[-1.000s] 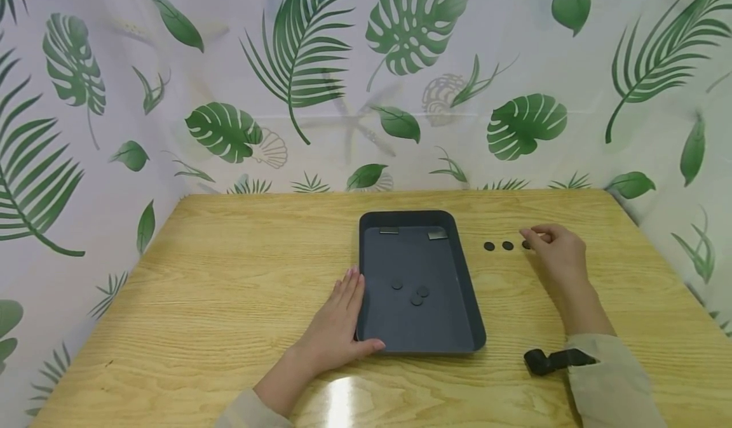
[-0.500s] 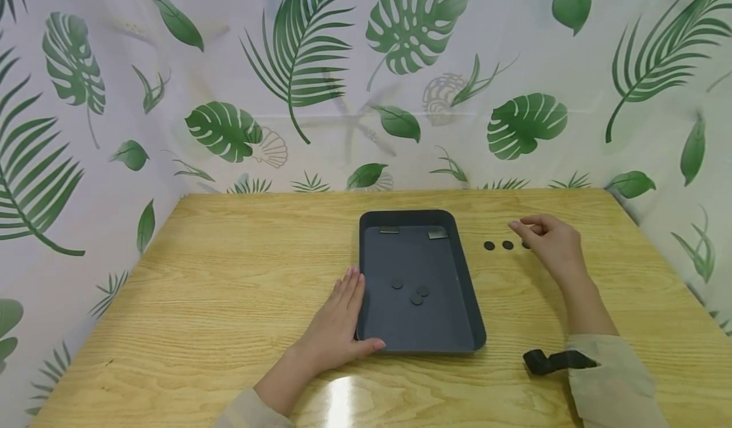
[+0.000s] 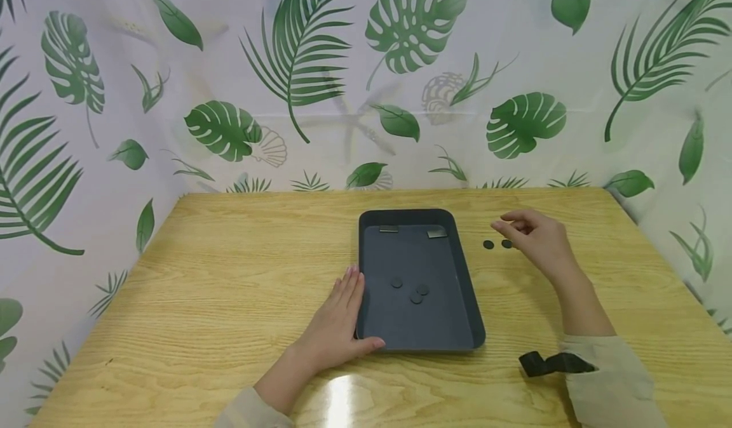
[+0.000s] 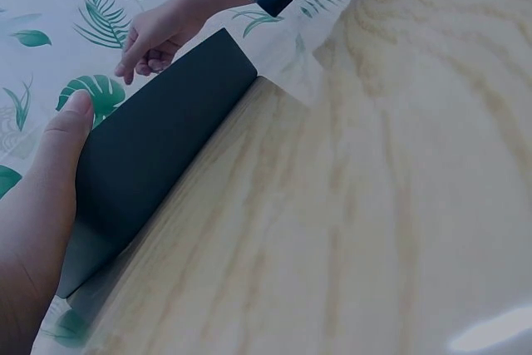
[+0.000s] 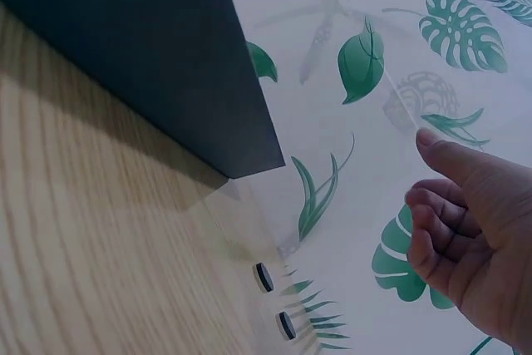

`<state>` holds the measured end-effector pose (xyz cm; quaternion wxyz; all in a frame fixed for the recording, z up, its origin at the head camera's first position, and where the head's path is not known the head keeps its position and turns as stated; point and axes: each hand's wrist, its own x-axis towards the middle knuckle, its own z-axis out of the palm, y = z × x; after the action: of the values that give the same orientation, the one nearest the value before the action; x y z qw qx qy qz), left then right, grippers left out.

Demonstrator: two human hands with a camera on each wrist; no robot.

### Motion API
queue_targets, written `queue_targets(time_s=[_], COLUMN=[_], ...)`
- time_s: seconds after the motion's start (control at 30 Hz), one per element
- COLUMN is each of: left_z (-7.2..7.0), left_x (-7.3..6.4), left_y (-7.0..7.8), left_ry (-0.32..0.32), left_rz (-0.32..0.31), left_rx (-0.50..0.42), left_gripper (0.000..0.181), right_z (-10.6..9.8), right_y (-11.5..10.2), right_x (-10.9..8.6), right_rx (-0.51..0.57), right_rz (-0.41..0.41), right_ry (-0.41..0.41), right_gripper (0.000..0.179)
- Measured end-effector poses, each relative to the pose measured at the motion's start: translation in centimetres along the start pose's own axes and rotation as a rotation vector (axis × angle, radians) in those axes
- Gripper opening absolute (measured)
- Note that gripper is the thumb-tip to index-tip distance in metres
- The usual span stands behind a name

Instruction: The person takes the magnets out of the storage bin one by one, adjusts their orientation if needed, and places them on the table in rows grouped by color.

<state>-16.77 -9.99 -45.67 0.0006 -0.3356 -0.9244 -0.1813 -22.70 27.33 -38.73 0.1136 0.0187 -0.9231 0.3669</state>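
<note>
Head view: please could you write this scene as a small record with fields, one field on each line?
tray: dark gray, on wood-grain table
in tray: three round discs around the middle, two small rectangular pieces at far end
on table, right of tray: two more discs visible
left hand: against tray's left side, thumb at near rim
right hand: close to the table discs; whether holding anything, unclear
backdrop: white, green leaf print

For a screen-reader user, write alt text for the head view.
A person's left hand rests against a dark tray holding three dark discs, while the right hand hovers near two more visible discs on a wooden table.
</note>
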Motion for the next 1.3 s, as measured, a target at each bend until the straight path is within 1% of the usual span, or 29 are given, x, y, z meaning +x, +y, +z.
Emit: queue_targets(time_s=[0.2, 0.37, 0.67, 1.0, 1.2, 1.3], left_z=[0.0, -0.1, -0.1, -0.1, -0.2, -0.2], left_x=[0.0, 0.0, 0.1, 0.0, 0.0, 0.0], left_y=[0.0, 0.1, 0.0, 0.1, 0.1, 0.0], left_ry=[0.006, 0.008, 0.026, 0.029, 0.017, 0.006], left_rz=[0.005, 0.004, 0.02, 0.015, 0.015, 0.007], left_rx=[0.008, 0.015, 0.007, 0.019, 0.026, 0.03], left_gripper=[0.115, 0.116, 0.114, 0.116, 0.114, 0.109], right_z=[0.9, 1.6, 2.9, 4.9, 5.9, 6.6], right_y=[-0.4, -1.1, -2.6, -3.8, -4.4, -4.7], right_x=[-0.1, -0.3, -0.6, -1.1, -1.5, -1.5], right_rx=[0.084, 0.109, 0.108, 0.105, 0.115, 0.103], right_rz=[-0.068, -0.095, -0.196, -0.343, -0.399, -0.459], right_ry=[-0.108, -0.168, -0.222, -0.287, -0.348, -0.389], right_gripper=[0.04, 0.039, 0.034, 0.022, 0.02, 0.019])
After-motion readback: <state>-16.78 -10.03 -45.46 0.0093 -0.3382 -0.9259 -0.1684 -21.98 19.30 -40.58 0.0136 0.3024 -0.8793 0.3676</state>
